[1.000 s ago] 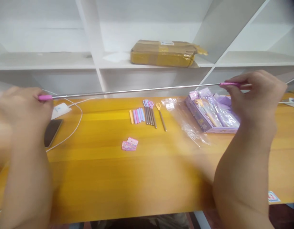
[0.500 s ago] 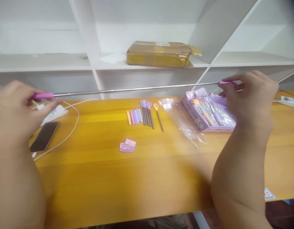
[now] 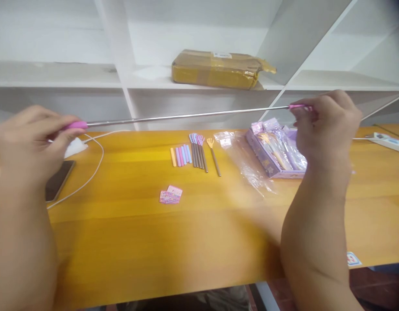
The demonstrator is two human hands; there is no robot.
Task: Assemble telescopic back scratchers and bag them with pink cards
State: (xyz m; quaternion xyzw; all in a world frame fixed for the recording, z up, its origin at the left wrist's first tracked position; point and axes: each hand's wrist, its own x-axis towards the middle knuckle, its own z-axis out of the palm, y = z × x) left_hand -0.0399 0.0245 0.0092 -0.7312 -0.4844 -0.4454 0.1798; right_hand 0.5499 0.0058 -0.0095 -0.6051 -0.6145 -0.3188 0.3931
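A telescopic back scratcher [image 3: 186, 115] with a long silver rod stretches across the view above the table. My left hand [image 3: 33, 138] is closed on its pink handle. At the other end my right hand [image 3: 325, 121] pinches the pink head, mostly hidden by the fingers. Below the rod lie several short back scratchers [image 3: 198, 151] with blue, purple and pink claws, side by side. A yellow-clawed back scratcher [image 3: 214, 157] rests just right of them. Several coloured handle sleeves [image 3: 180, 155] are lined up to their left. Small pink cards [image 3: 171, 195] overlap nearer me.
A purple box [image 3: 267, 164] of wrapped back scratchers stands at right, beside clear plastic wrappers [image 3: 244, 160]. A phone [image 3: 59, 181] and white cable [image 3: 100, 162] lie left. A taped carton [image 3: 215, 69] sits on the white shelf behind; a power strip [image 3: 387, 140] is far right.
The span between my hands is shorter: my left hand has moved right and my right hand left, with the rod drawn in somewhat. Both hands still hold the back scratcher's ends.
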